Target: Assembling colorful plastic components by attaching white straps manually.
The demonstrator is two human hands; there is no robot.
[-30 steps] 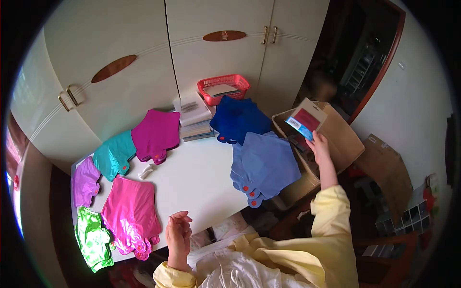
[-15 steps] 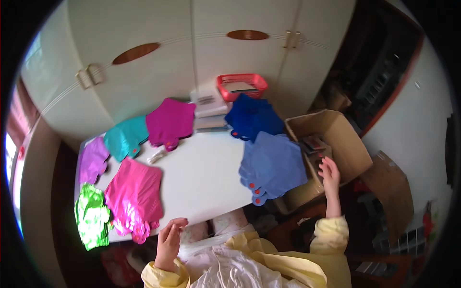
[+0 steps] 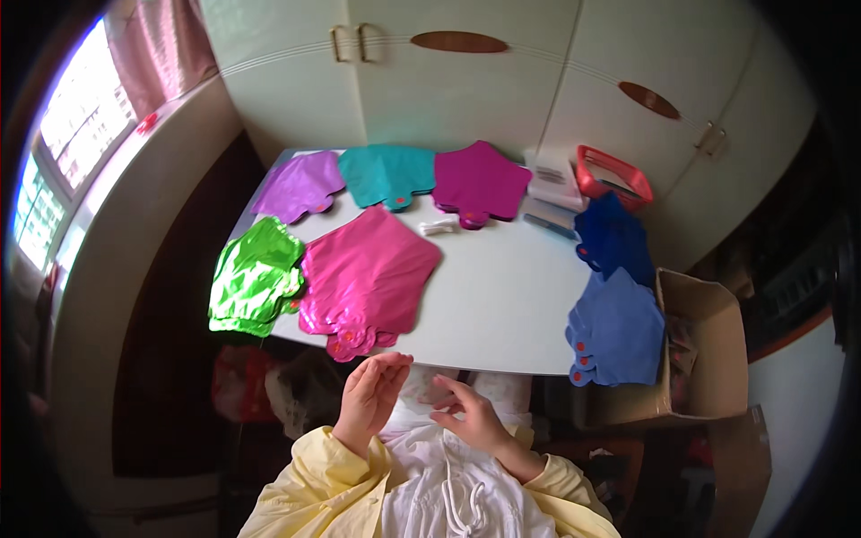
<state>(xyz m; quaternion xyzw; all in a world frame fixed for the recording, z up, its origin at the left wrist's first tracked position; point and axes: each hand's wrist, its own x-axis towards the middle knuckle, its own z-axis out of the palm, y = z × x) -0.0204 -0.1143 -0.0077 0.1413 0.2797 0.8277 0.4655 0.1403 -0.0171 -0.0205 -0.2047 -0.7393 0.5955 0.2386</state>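
My left hand (image 3: 371, 394) is raised near my chest just below the table's front edge, fingers loosely together, holding nothing. My right hand (image 3: 469, 414) is beside it, fingers apart and empty. Just above my left hand lies a stack of pink foil star balloons (image 3: 366, 280) on the white table (image 3: 498, 296). Around the table lie other flat foil stacks: green (image 3: 256, 276), purple (image 3: 300, 185), teal (image 3: 386, 172), magenta (image 3: 475, 185), dark blue (image 3: 615, 238) and light blue (image 3: 621, 330).
An open cardboard box (image 3: 708, 350) stands at the table's right. A red basket (image 3: 613, 174) and a white box (image 3: 554, 177) sit at the far right corner. White cupboards (image 3: 466, 72) back the table. A window (image 3: 63, 143) is at left.
My right hand has come back from the cardboard box to my chest beside the left hand. The view has swung to the left.
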